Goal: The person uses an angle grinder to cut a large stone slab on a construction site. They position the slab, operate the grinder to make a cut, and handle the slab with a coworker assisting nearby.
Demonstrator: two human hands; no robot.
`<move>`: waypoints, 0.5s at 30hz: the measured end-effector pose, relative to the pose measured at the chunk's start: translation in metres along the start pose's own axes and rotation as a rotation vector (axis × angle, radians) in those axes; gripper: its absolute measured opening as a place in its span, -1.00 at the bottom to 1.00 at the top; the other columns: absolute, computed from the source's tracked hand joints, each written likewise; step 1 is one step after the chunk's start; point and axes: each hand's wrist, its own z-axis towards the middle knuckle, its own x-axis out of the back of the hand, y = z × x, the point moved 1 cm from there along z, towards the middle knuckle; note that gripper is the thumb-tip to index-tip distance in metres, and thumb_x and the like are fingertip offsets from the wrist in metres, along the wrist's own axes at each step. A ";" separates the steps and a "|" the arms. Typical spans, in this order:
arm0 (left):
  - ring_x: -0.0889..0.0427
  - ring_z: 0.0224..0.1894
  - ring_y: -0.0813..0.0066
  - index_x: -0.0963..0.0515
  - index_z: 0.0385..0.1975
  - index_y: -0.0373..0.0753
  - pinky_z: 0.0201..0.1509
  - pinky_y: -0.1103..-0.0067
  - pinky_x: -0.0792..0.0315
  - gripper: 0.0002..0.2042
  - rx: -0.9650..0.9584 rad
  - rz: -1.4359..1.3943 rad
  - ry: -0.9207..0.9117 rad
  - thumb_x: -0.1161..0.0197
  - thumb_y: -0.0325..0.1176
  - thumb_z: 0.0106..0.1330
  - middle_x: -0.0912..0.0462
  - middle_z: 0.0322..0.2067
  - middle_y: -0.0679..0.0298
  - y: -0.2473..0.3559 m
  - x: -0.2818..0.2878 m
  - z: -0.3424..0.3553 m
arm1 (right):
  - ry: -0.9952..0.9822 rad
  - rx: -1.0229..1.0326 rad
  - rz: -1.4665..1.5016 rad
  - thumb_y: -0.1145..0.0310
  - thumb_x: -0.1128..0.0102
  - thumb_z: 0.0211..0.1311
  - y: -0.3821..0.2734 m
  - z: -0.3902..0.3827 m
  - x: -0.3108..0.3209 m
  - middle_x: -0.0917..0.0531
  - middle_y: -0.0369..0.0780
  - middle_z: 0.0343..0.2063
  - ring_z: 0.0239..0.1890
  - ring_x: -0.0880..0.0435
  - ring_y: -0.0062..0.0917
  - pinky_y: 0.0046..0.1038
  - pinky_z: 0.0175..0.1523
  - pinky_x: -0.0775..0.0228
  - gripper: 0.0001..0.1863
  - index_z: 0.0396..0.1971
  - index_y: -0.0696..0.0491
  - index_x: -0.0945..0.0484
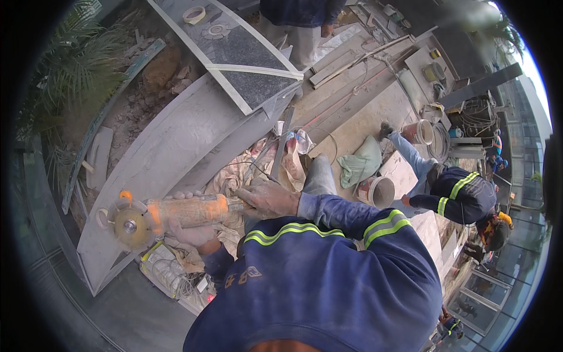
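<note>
An angle grinder with a worn, dusty body and orange patches lies level in front of my chest. Its round cutting disc points to the left, over the end of a long grey stone slab. I cannot tell whether the disc touches the slab. From below, my left hand wraps round the front of the body, with its fingertips showing on the far side. My right hand is closed on the rear end, where a thin cord runs near it.
A dark stone panel with light edges holds a tape roll. Buckets, a green sack and loose boards lie to the right. Co-workers are there and at the top. A cable-filled box sits below the grinder.
</note>
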 end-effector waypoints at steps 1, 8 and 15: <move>-0.50 0.03 0.21 -0.33 0.15 -0.27 0.13 0.18 -0.45 -0.43 -0.021 -0.003 -0.021 -0.25 -0.02 0.27 -0.49 -0.05 0.13 -0.014 -0.004 0.000 | -0.025 0.005 0.023 0.12 -0.30 0.20 0.017 -0.002 0.004 -0.60 -0.06 -0.34 -0.38 -0.68 -0.12 -0.12 -0.34 -0.46 -0.57 -0.18 0.14 -0.39; -0.49 0.07 0.17 -0.14 0.34 -0.16 0.19 0.09 -0.43 -0.32 -0.239 -0.010 -0.179 -0.28 -0.09 0.29 -0.46 -0.03 0.08 -0.162 -0.059 -0.030 | -0.225 0.101 0.136 0.09 -0.31 0.24 0.148 -0.058 0.051 -0.62 -0.01 -0.47 -0.44 -0.68 -0.07 -0.12 -0.42 -0.46 -0.51 -0.12 0.21 -0.43; -0.64 -0.13 0.21 -0.39 0.08 -0.28 -0.09 0.24 -0.61 -0.59 -0.215 0.004 0.242 -0.22 -0.21 0.31 -0.57 -0.19 0.08 -0.288 -0.141 -0.045 | -0.207 0.176 0.228 0.13 -0.35 0.20 0.251 -0.125 0.120 -0.60 0.07 -0.60 -0.46 -0.67 0.04 -0.10 -0.39 -0.46 -0.46 -0.13 0.30 -0.38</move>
